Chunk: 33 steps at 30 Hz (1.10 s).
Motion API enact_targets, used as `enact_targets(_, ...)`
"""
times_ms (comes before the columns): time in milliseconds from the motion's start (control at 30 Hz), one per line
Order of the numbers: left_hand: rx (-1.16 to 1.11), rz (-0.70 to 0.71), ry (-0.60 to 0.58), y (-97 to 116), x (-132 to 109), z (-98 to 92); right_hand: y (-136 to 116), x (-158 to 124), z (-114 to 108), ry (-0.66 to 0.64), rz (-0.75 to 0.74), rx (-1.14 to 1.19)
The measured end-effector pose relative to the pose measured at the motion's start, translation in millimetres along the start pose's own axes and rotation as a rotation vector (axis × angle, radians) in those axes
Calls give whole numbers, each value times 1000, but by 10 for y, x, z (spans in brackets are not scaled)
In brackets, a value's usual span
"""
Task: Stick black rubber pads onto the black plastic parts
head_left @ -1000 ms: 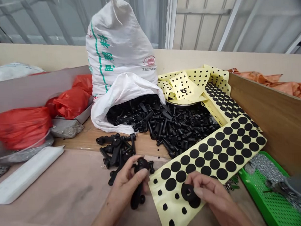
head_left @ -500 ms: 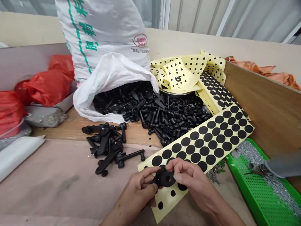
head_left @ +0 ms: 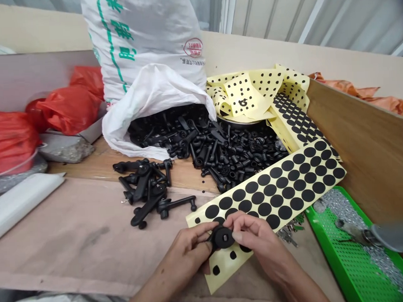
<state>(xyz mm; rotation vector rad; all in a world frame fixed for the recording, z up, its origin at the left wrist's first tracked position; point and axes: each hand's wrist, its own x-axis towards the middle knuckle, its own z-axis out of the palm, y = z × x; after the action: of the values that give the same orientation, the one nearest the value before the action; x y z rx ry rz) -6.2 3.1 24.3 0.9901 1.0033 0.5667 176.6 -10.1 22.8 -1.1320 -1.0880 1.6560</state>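
Observation:
Both my hands meet over the near end of a yellow backing sheet [head_left: 282,190] covered in round black pads. My left hand [head_left: 188,250] is closed around a black plastic part [head_left: 221,237], gripping it from the left. My right hand [head_left: 254,239] pinches the round head of the same part from the right, fingertips pressed on its face. A small group of black plastic arms [head_left: 146,192] lies on the table just beyond my left hand.
A white sack [head_left: 153,100] spills a heap of black parts [head_left: 217,146] at the back centre. Crumpled yellow sheets [head_left: 252,94] lie behind it. Red bags [head_left: 64,107] sit at left, a green perforated tray [head_left: 350,256] with small metal screws at right, beside a wooden wall [head_left: 366,141].
A second ago my left hand held the black part apart while my right hand picked a pad off the sheet. Both hands have since come together on the part; the view shifted slightly.

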Motion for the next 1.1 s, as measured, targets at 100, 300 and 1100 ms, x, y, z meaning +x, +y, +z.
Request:
enact_targets(100, 2, 0, -6, 27, -14, 9, 2, 0, 7, 0, 7, -11)
enact_targets(300, 30, 6, 26, 27, -38, -14, -10, 18, 23, 9, 26, -33)
enact_targets(1100, 63, 42, 62, -53, -61, 1, -27, 17, 71, 46, 22, -94)
